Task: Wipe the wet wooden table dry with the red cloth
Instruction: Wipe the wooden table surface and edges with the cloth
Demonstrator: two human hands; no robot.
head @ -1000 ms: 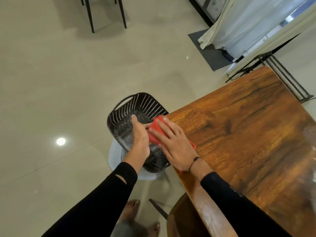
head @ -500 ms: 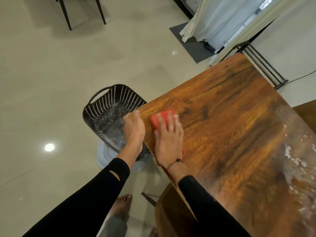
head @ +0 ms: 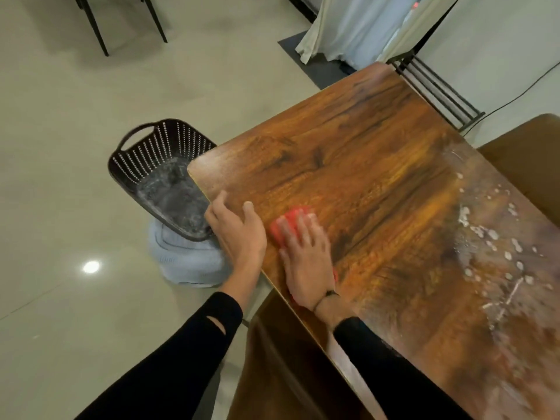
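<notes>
You have one big wooden table (head: 363, 165) in front of you. The side near you looks dry. The far right side is wet, with lots of little drops and puddles (head: 497, 247). Wet wood is slippery, so I think the cloth will slide easily there.

Next to the table's left corner is one dark basket (head: 157, 165) with holes in it. It sits tipped on one pale tub (head: 188, 262) on the floor.

Your left hand (head: 236, 234) rests on the table edge with loose, spread fingers. It holds nothing.

Your right hand (head: 306, 256) lies flat on top of the one red cloth (head: 288, 221), fingers straight, pressing it down on the table near the left edge.

The cloth is small, soft and light. It will bunch up if you only push one corner, I think. Keep your whole palm on its middle, so it stays flat as you slide it to the wet side.
</notes>
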